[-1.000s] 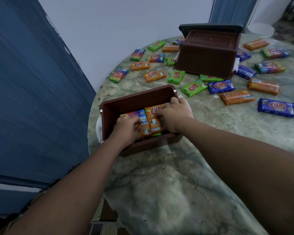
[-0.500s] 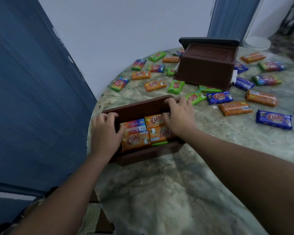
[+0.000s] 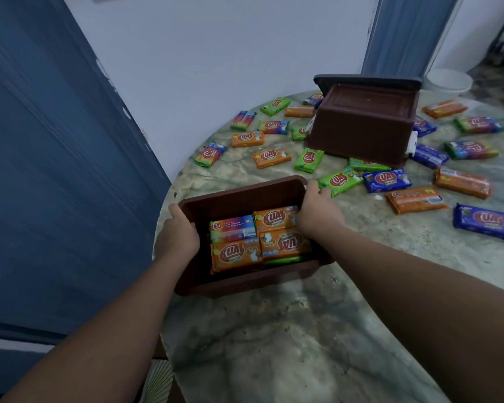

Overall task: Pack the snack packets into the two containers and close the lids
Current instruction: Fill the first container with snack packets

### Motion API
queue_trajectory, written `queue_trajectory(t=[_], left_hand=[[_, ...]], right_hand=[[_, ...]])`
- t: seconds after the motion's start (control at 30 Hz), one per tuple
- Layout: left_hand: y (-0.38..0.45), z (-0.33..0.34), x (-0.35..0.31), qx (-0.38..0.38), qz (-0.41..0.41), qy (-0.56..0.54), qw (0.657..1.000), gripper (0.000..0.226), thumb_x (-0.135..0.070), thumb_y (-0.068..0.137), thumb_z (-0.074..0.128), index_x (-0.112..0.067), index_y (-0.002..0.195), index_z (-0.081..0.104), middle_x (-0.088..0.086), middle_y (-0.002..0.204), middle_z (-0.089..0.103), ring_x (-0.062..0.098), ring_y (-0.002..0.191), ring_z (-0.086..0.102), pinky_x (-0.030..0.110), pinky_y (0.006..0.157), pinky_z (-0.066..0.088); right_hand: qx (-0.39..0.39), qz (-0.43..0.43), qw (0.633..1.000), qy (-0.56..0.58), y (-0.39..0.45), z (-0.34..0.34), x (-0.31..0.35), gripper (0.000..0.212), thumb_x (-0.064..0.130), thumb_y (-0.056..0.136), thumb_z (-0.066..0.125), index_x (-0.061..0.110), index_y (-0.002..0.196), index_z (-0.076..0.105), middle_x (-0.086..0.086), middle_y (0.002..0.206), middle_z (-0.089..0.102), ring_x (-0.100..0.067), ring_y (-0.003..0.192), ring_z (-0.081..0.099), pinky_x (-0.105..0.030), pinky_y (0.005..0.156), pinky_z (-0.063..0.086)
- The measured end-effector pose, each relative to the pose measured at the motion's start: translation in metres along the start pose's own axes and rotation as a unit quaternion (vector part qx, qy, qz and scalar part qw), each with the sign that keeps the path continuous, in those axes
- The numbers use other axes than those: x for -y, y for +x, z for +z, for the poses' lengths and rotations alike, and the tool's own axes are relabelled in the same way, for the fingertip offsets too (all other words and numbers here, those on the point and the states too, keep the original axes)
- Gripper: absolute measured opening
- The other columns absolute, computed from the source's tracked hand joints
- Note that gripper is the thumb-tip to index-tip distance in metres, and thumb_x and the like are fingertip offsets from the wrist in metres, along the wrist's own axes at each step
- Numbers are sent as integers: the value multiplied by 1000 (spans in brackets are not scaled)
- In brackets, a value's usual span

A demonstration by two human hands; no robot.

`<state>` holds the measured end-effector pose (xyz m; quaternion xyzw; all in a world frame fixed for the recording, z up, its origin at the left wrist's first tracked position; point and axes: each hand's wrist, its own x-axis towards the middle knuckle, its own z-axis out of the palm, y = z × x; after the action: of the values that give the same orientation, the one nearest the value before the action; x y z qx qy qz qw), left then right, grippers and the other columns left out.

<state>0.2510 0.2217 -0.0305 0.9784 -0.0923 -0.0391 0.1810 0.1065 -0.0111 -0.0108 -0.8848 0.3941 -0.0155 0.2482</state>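
An open brown container (image 3: 239,196) sits at the near left edge of the round marble table (image 3: 288,330). Inside lie several snack packets (image 3: 277,219), mostly orange, one rainbow-coloured. My left hand (image 3: 176,237) grips the container's left wall. My right hand (image 3: 316,213) grips its right wall, fingers over the rim. A second brown container (image 3: 361,123) stands upside down farther back, with a dark lid (image 3: 367,80) behind it. Many loose packets lie around it: green (image 3: 339,180), blue (image 3: 386,179), orange (image 3: 416,199).
A blue curtain (image 3: 56,170) hangs close on the left, right beside the table edge. A white wall stands behind the table. Another blue packet (image 3: 486,218) lies at the right. A white round object (image 3: 448,81) sits on the floor beyond the table.
Both hands have come out of the container's inside and moved apart to its left and right walls. The packets inside now lie uncovered.
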Motion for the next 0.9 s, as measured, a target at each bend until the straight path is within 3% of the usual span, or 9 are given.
queue_trajectory(t=[0.17,0.47,0.6,0.73,0.9], left_hand=[[26,4,1,2,23,19,1000,43,-21,102,51,-8,137,30,22,119,61,41,102,62,47,71,47],[79,0,-9,14,62,42,997,40,-21,103,49,-7,136,31,22,115,62,41,102,62,44,70,43],[100,1,-13,20,71,39,997,52,-21,103,50,-7,146,25,22,118,62,40,105,62,46,76,49],[117,5,-12,19,81,33,996,53,-22,101,51,-9,145,24,19,113,64,37,98,64,45,70,51],[122,7,-13,18,95,50,994,53,-21,102,51,-5,145,23,20,109,65,36,95,65,41,63,44]], right_hand=[[-6,9,1000,-3,8,1,9,50,14,97,55,14,141,31,-17,140,42,-37,121,54,-39,76,40],[-23,45,999,10,33,6,35,53,20,95,60,15,139,31,-18,137,43,-43,117,57,-50,88,51],[-35,60,998,10,41,8,44,56,19,94,62,14,141,32,-19,138,43,-44,118,57,-51,90,50],[-41,74,996,16,45,9,50,55,18,95,60,14,142,32,-20,141,42,-45,120,56,-52,91,49],[-41,83,996,17,47,8,51,57,17,95,59,16,145,31,-20,141,42,-44,120,57,-53,92,53]])
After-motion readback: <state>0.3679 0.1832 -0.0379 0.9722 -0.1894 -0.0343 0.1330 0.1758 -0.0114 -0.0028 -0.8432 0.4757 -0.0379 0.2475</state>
